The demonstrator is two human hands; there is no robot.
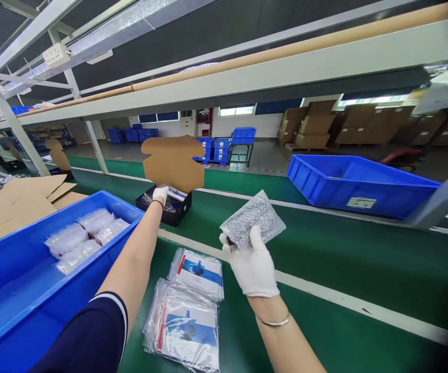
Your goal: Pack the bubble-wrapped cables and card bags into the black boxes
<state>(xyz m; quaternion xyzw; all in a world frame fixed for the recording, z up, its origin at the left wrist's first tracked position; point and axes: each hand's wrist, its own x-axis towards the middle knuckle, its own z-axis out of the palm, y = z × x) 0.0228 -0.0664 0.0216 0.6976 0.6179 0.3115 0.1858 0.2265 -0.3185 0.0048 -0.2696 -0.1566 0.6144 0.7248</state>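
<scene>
From where I stood, the person was working at a long green table [344,259] with both arms stretched forward, a white glove on each hand. The right hand [251,264] had its grip closed on a bubble-wrap packet [258,215], thumb on top and fingers underneath, holding it up above the table, slightly tilted. Something dark showed at the packet's near corner, too little of it to make out.

The left hand [160,194] was at the open black box [180,213], reaching over its near left part. The fingers were partly hidden there, so I couldn't tell whether that grip was wide, narrow or holding anything. The box's brown lid [175,168] stood up behind it, and clear plastic showed inside.

Between the two forearms, nearer the person, lay two piles of booklets in clear plastic sleeves [188,326], one just beyond the other, with blue and red on their covers. To the left sat a large blue bin [22,295] with several whitish packs [68,241] in its far part, and brown cardboard sheets [10,207] lay beyond it. Another blue bin stood well to the right of the packet.
</scene>
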